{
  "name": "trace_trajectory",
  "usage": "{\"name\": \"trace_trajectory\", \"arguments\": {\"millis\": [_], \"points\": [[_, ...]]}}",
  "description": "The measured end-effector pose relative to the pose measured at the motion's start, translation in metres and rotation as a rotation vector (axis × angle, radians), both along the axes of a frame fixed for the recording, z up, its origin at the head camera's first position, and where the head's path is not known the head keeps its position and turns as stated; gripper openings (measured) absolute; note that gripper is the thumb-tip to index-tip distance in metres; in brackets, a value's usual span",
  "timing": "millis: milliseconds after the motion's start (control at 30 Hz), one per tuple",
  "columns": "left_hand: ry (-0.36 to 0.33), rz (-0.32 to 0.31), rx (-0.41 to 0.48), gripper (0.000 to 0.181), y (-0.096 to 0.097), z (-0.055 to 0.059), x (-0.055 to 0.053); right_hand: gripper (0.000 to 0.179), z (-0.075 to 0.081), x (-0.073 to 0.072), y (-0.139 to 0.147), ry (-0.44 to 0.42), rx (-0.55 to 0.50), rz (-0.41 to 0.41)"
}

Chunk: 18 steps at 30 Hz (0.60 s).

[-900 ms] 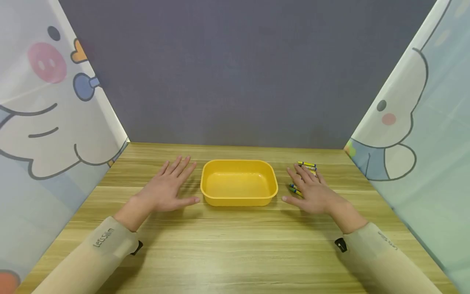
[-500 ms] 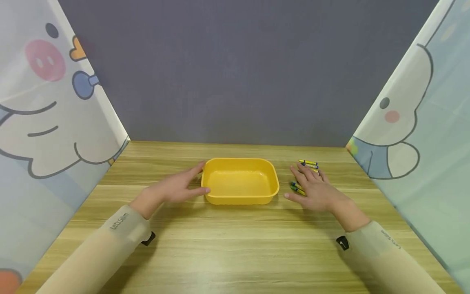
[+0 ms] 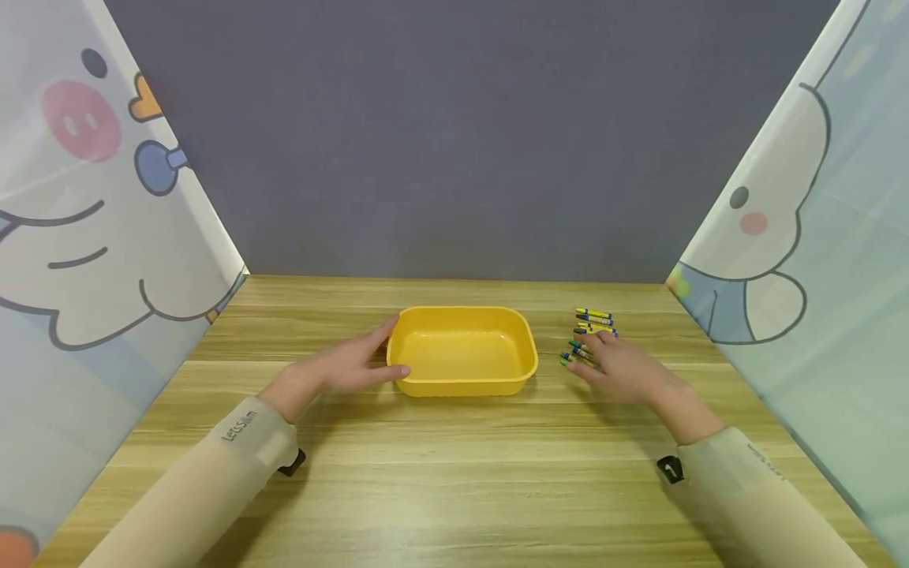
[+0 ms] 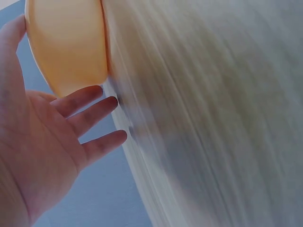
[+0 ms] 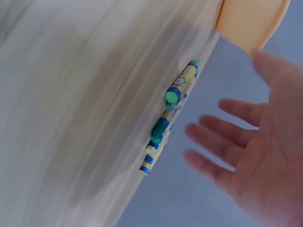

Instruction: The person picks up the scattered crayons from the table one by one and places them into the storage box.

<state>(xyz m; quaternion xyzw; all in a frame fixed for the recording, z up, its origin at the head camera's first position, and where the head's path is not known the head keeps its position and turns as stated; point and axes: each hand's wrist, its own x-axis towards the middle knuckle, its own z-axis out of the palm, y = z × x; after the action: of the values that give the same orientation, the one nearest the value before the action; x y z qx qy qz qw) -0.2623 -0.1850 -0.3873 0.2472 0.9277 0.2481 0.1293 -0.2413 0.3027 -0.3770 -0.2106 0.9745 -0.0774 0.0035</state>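
Observation:
A yellow plastic basin [image 3: 461, 388] stands in the middle of the wooden table. My left hand [image 3: 348, 367] rests against its left end, thumb at the near left corner and fingers along the outer wall. In the left wrist view the basin [image 4: 71, 42] sits between the thumb and the lightly bent fingers. To the right of the basin lie several crayons [image 3: 593, 313] in yellow and blue wrappers, some green-tipped. My right hand [image 3: 625, 371] hovers over the nearer ones, partly hiding them. In the right wrist view its loose fingers are apart from the crayons [image 5: 182, 85].
The wooden table [image 3: 454, 473] ends at a dark grey panel [image 3: 454, 142] at the back. Cartoon-printed curtains flank it, the left curtain [image 3: 106, 237] and the right curtain [image 3: 817, 260].
My left hand has moved right from the table to the basin's left end. My right hand has bent its fingers and shifted slightly right over the crayons, which now show more.

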Motion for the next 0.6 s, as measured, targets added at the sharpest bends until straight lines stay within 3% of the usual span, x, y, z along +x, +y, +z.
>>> {"name": "trace_trajectory", "arguments": {"millis": [167, 267, 600], "points": [[-0.016, -0.007, 0.036, 0.115, -0.001, -0.005, -0.002, 0.03, -0.002, -0.005, 0.009, 0.037, -0.012, 0.074], [-0.018, -0.007, 0.042, 0.115, -0.001, -0.007, -0.002, 0.018, -0.003, -0.009, 0.013, 0.026, -0.007, 0.094], [-0.024, 0.0, 0.05, 0.116, -0.001, -0.008, -0.001, 0.009, -0.006, -0.014, 0.017, -0.024, -0.012, 0.084]]}}
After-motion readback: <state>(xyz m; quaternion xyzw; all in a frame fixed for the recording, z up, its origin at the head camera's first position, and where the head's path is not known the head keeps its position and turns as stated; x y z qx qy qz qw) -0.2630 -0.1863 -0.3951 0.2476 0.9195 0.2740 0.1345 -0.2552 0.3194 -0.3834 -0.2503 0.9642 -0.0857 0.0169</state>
